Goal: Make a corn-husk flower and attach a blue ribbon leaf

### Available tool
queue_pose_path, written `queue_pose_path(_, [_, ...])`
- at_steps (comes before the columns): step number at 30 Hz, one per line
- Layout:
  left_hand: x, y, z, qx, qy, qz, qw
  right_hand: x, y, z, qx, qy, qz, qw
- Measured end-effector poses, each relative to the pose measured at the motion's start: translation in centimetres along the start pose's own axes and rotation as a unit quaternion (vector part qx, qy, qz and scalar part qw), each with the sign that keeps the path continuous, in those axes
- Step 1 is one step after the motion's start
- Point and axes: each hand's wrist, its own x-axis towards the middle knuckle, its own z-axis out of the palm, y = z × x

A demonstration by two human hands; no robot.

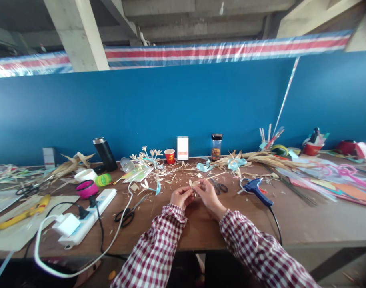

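Both hands meet over the middle of the brown table, fingertips nearly touching. My left hand is closed in a pinch around a small pale petal-like piece, which looks like dried husk. From the other side, the fingers of my right hand pinch at the same piece; how much of it lies between them is hidden. A pair of scissors lies just beyond my right hand. To the left of my left hand, a pale husk flower with blue ribbon rests on the table.
A blue glue gun lies at right, its cord over the front edge. Black-handled scissors and a white power strip are at left. Behind stand a red paper cup, a jar and a black flask. Husk strips lie back right.
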Motion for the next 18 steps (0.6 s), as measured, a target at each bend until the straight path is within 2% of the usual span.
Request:
queue_pose_path(8, [0.28, -0.69, 0.15, 0.016, 0.034, 0.046, 0.998, 0.11, 0.76, -0.11, -0.014, 0.005, 0.002, 1.000])
queue_pose_path(14, [0.39, -0.54, 0.23, 0.020, 0.043, 0.043, 0.998, 0.06, 0.74, -0.04, -0.010, -0.006, -0.004, 1.000])
queue_pose_path(18, [0.29, -0.46, 0.28, 0.011, 0.029, 0.038, 0.999, 0.11, 0.51, -0.02, -0.023, -0.029, -0.017, 0.999])
